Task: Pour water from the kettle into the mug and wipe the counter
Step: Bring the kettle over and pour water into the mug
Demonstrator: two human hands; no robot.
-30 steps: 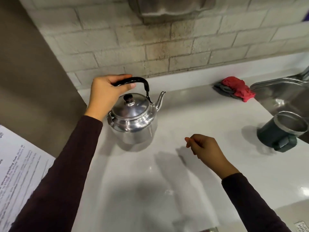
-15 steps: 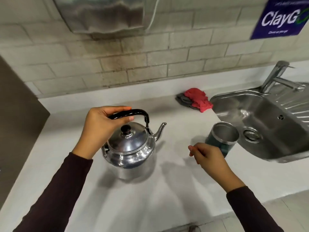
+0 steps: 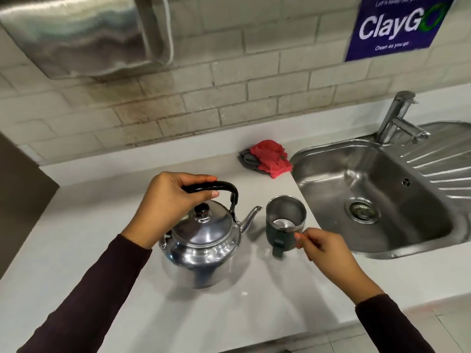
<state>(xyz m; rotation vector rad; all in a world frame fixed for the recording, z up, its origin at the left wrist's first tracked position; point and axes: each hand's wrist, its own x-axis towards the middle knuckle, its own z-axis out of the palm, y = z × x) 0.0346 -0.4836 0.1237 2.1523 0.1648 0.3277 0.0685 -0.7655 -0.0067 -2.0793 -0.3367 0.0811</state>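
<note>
Left hand (image 3: 168, 207) grips the kettle (image 3: 204, 240) handle, spout aimed at the mug (image 3: 285, 222) just beside; right hand (image 3: 328, 253) fingers pinched, empty, touching the mug.

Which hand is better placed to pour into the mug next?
Left. The left hand already grips the kettle handle, spout pointing at the mug. The right hand is only at the mug's rim.

Shiny silver kettle (image 3: 201, 240) with black handle (image 3: 216, 187) and black knob. Dark green mug (image 3: 285, 225), steel-grey inside. Red cloth (image 3: 270, 159) over grey cloth (image 3: 247, 161) at 12 o'clock. White desk (image 3: 102, 250). Silver sink (image 3: 369, 194). Blue sign (image 3: 397, 24), white lettering. Dark maroon sleeves (image 3: 96, 296). Beige brick-patterned wall (image 3: 229, 98).
</note>
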